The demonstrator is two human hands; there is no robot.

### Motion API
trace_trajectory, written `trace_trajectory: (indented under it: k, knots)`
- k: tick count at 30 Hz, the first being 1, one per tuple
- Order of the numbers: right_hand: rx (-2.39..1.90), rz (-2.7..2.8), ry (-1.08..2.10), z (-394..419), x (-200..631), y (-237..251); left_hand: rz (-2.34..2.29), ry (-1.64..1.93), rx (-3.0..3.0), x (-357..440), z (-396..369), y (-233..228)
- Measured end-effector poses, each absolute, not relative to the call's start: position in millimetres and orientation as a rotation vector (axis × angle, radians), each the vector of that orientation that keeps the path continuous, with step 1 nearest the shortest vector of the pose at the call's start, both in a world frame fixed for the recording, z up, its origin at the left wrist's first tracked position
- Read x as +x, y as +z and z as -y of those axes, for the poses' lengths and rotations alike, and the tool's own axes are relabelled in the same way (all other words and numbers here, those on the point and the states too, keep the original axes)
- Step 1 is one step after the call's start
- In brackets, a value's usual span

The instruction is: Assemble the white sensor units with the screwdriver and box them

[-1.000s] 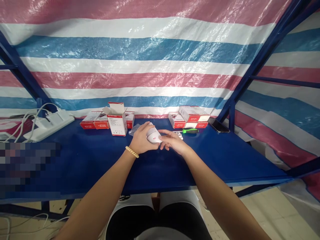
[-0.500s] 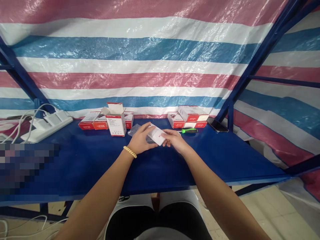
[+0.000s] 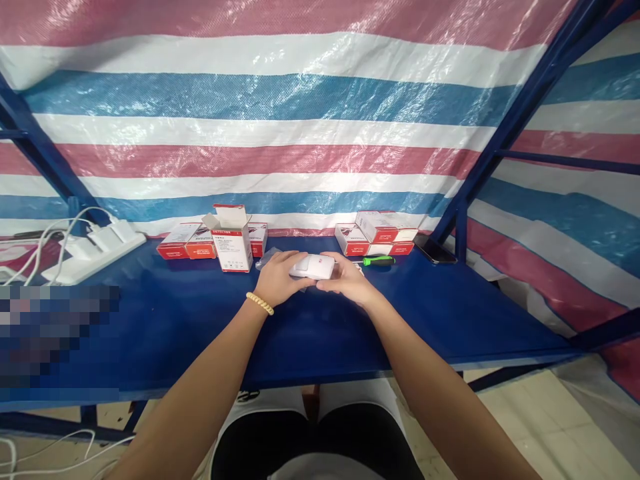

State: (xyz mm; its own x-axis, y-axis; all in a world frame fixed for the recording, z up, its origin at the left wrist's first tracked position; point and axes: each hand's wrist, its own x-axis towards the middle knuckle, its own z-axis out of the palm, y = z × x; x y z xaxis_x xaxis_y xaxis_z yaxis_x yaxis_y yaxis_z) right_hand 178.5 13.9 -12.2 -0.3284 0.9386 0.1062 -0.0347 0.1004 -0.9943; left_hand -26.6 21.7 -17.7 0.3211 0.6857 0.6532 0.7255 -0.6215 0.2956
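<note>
Since half a second ago the white device (image 3: pixel 313 267) has been turned from a tilted pose to lie nearly level between the two hands, and the right hand has come up onto its right end.

Left hand (image 3: pixel 278 279), with a bead bracelet (image 3: pixel 260 303) at the wrist, has its grip closed around the device's left end, fingers curled over the top. Right hand (image 3: pixel 347 280) pinches the right end, thumb and fingers closed on it. The device sits just above the blue worktop (image 3: pixel 175 320), near its middle, a little in front of the boxes.

An open white-and-red box (image 3: pixel 231 239) stands upright just left of the hands, with flat red-and-white boxes (image 3: pixel 187 241) lying behind and beside it. Clear plastic wrap (image 3: pixel 267 257) lies between that box and the left hand. To the right, more boxes (image 3: pixel 377 235) are stacked at the back, a green-handled screwdriver (image 3: pixel 379 261) lies in front of them, and a dark phone (image 3: pixel 433 249) rests further right. A white power strip (image 3: pixel 95 250) with cables sits at the far left. Striped tarpaulin (image 3: pixel 280 120) hangs behind.
</note>
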Motion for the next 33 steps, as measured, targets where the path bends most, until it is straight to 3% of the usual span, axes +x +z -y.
trace_trajectory:
  k: [23,33]
  knots:
    - [-1.001,1.573,1.351,-14.8,180.6,-10.5,1.357,-1.143,-2.74,-21.1,-13.5,-11.6]
    - [-1.051,1.89,0.628,-11.5,178.9,-17.4,1.286,-1.195,-2.54,-20.5,-17.3,-14.3]
